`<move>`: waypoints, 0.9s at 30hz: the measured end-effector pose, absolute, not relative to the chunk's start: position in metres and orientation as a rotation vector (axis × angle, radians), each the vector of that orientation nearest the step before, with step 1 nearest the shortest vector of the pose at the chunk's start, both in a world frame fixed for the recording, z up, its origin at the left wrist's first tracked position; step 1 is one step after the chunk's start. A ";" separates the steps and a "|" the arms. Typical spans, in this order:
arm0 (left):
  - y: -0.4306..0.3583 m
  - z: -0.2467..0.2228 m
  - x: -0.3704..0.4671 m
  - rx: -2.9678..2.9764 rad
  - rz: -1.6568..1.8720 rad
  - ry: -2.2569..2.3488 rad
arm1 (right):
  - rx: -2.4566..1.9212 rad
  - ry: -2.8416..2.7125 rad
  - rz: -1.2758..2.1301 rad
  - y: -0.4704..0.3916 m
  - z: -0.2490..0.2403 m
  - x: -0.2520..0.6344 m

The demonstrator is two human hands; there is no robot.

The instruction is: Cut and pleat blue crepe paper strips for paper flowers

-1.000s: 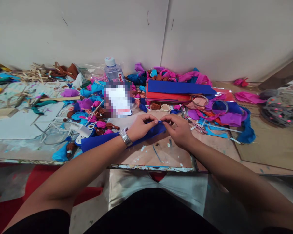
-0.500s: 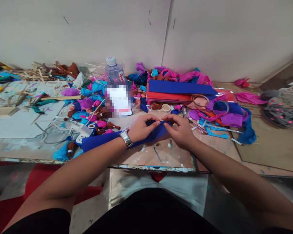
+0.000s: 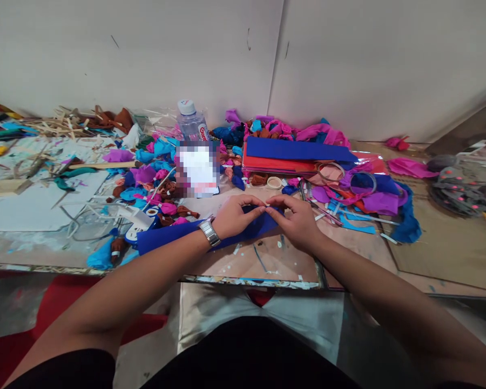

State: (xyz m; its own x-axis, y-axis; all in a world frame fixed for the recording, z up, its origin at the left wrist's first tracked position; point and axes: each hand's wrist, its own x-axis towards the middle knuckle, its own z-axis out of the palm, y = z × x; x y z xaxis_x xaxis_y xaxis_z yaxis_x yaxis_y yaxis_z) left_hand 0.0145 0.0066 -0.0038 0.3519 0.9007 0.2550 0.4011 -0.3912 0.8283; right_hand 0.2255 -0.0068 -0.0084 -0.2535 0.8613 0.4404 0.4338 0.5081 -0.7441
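Observation:
A long blue paper strip (image 3: 166, 237) lies slantwise near the table's front edge, its right end under my fingers. My left hand (image 3: 237, 219), with a metal watch (image 3: 209, 232) on the wrist, pinches the strip's upper edge between thumb and fingers. Right beside it, my right hand (image 3: 294, 219) pinches the same strip, and the fingertips of both hands meet. The part between the fingertips is too small to make out. Behind my hands stands a wooden-coloured ring (image 3: 274, 183).
A phone with a blurred screen (image 3: 198, 170) leans before a plastic bottle (image 3: 192, 121). Blue and red sheets (image 3: 299, 149) are stacked behind my hands. Tape rolls (image 3: 363, 183) and crepe scraps lie right; a white cable and power strip (image 3: 140, 224) left.
My fingertips have come together on the blue strip, the right hand shifting slightly left. The camera view has moved a little.

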 end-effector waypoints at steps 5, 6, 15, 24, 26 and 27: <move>0.006 -0.004 0.014 1.932 0.942 1.110 | -1.037 -1.898 0.576 -0.005 -0.010 0.227; 0.006 -0.004 0.014 1.934 0.942 1.111 | -1.032 -1.906 0.556 -0.005 -0.009 0.228; 0.010 -0.004 0.012 1.951 0.964 1.142 | -1.087 -1.904 0.485 -0.004 -0.007 0.231; 0.014 -0.004 0.010 1.892 1.004 1.174 | -1.104 -1.863 0.455 -0.003 -0.002 0.234; 0.015 -0.004 0.010 1.877 1.000 1.191 | -1.104 -1.869 0.459 -0.002 -0.002 0.234; 0.015 -0.005 0.010 1.873 1.003 1.197 | -1.102 -1.872 0.457 -0.002 -0.002 0.234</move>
